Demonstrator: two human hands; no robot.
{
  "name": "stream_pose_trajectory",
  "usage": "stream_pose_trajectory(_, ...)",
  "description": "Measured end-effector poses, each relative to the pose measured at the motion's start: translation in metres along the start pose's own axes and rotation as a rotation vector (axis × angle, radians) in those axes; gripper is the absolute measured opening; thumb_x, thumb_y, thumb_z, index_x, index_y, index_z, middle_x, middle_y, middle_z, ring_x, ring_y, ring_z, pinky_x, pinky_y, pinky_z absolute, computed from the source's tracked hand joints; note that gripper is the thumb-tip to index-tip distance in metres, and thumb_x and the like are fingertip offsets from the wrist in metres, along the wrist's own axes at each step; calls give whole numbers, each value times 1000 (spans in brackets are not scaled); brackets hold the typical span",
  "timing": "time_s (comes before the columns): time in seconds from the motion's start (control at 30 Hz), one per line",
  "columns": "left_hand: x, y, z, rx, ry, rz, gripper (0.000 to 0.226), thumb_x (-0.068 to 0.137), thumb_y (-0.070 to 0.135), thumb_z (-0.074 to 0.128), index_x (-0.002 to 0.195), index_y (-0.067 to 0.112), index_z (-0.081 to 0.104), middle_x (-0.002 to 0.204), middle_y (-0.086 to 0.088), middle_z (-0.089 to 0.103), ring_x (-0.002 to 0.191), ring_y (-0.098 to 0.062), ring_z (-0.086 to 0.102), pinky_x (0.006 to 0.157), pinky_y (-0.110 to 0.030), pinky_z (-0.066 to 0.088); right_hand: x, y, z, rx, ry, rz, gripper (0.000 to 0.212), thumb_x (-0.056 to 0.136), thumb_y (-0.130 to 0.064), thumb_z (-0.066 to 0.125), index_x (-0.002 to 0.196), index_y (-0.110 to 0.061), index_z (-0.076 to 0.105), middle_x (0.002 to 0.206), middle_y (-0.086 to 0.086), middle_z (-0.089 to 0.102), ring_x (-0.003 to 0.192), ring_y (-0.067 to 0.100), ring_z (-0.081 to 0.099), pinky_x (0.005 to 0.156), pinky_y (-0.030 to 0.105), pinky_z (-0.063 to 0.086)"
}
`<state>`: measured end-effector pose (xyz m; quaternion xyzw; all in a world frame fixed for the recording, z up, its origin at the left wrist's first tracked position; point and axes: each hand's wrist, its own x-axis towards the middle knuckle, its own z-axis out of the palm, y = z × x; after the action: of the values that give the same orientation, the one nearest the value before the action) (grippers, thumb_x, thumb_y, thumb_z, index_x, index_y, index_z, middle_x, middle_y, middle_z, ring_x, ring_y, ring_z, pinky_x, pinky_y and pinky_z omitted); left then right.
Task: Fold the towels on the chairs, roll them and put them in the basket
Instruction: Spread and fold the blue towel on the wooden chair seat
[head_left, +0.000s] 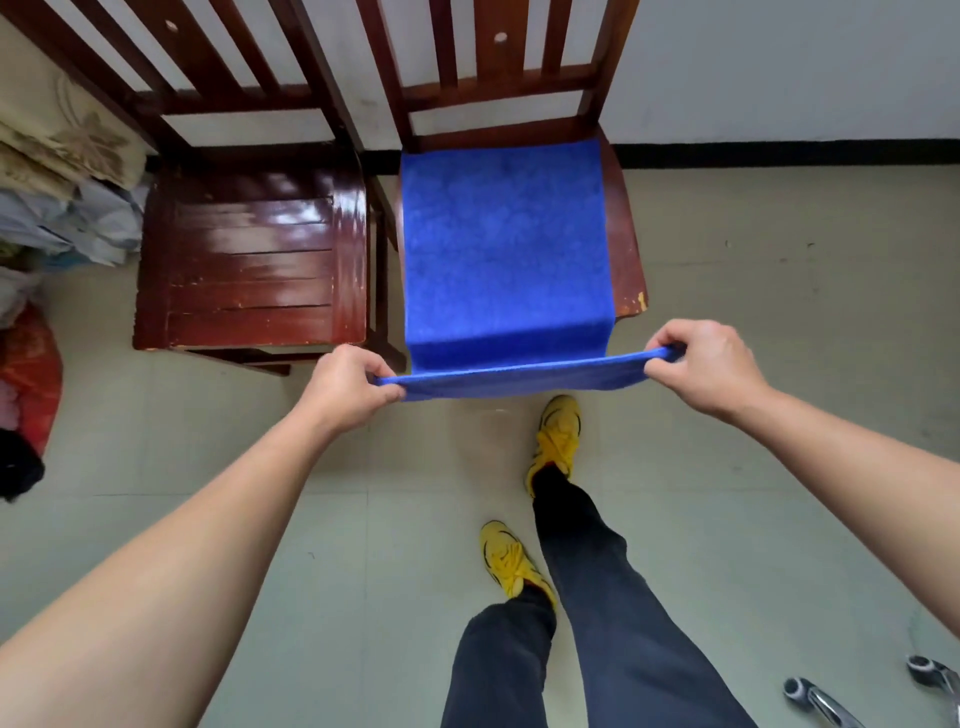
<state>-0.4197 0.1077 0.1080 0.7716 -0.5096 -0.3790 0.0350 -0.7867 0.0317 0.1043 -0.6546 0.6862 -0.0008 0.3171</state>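
On the floor (779, 312) stand two chairs, left (249, 260) bare, right (626, 228) covered by a blue towel (504, 244) overhanging its front. Left hand (348, 387) and right hand (709, 366) each pinch a near corner, stretching the edge taut.

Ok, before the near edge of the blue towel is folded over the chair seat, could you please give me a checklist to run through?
1. Grip of the left hand on the near left corner of the blue towel: ok, pinched.
2. Grip of the right hand on the near right corner: ok, pinched.
3. Near edge stretched straight between the hands: ok.
4. Towel flat on the seat of the right chair: ok, no wrinkles visible.
5. Way to the basket: cannot tell, none in view.
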Motion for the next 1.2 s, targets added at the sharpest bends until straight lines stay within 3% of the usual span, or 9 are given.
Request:
stream_pose_trajectory(0.1, 33, 9, -22, -54, 43, -19, 5, 78, 20, 75, 75, 16, 74, 66, 0, 64, 61, -12, 52, 53, -21, 36, 39, -12, -15, 291, 38, 43, 15, 69, -12, 69, 64, -26, 64, 64, -7, 63, 57, 7, 56, 56, 20, 43)
stream_pose_trajectory(0.23, 92, 26, -51, -223, 110, -77, 4, 78, 19, 74, 76, 15, 74, 67, -1, 66, 51, -5, 49, 48, -18, 37, 106, -32, -35, 591, 65, 127, 18, 72, -3, 73, 65, -18, 66, 57, -4, 59, 39, -3, 45, 41, 9, 34)
stream_pose_trajectory(0.33, 137, 43, -68, -337, 175, -133, 11, 77, 17, 75, 68, 17, 69, 66, 0, 64, 52, -6, 48, 51, -21, 39, 160, -45, -50, 637, 27, 180, 17, 75, -3, 74, 68, -18, 67, 64, -2, 61, 43, -3, 48, 50, 11, 37)
stream_pose_trajectory(0.4, 168, 56, -76, -390, 214, -167, 17, 77, 14, 73, 64, 18, 64, 60, 3, 59, 45, -3, 41, 45, -21, 34, 191, -51, -57, 636, 7, 202, 18, 77, -3, 73, 69, -18, 67, 68, 0, 63, 51, 0, 51, 55, 15, 39)
stream_pose_trajectory(0.5, 217, 67, -86, -495, 282, -213, 20, 78, 7, 71, 64, 20, 64, 62, 4, 59, 50, -1, 47, 47, -13, 37, 239, -61, -61, 630, -23, 213, 19, 80, -2, 72, 71, -17, 64, 70, 0, 62, 59, 6, 53, 52, 11, 41)
stream_pose_trajectory(0.83, 342, 58, -79, -587, 270, -287, 15, 87, 12, 65, 73, 19, 67, 80, -6, 66, 77, -20, 65, 72, -35, 57, 349, -74, -32, 680, -22, 318, 25, 90, -6, 64, 69, -17, 55, 67, 0, 56, 48, 5, 53, 38, 12, 40)
stream_pose_trajectory(0.93, 372, 54, -62, -567, 258, -308, 15, 87, 14, 65, 73, 20, 66, 79, -5, 66, 76, -20, 65, 66, -31, 56, 375, -67, -10, 696, -4, 365, 21, 90, -8, 63, 73, -16, 57, 72, 4, 59, 47, 4, 58, 42, 15, 44)
stream_pose_trajectory(1.07, 403, 45, -44, -538, 261, -345, 12, 87, 18, 65, 76, 21, 64, 84, -5, 67, 78, -20, 66, 62, -30, 54, 404, -59, 15, 654, 34, 400, 9, 89, -14, 65, 81, -17, 63, 88, 5, 67, 81, 20, 67, 65, 28, 55)
stream_pose_trajectory(1.2, 429, 35, -36, -507, 259, -380, 13, 86, 20, 67, 73, 22, 62, 83, -4, 67, 76, -21, 66, 58, -29, 52, 422, -54, 31, 460, 110, 396, 6, 85, -24, 68, 83, -19, 68, 90, 5, 70, 86, 26, 67, 80, 43, 57)
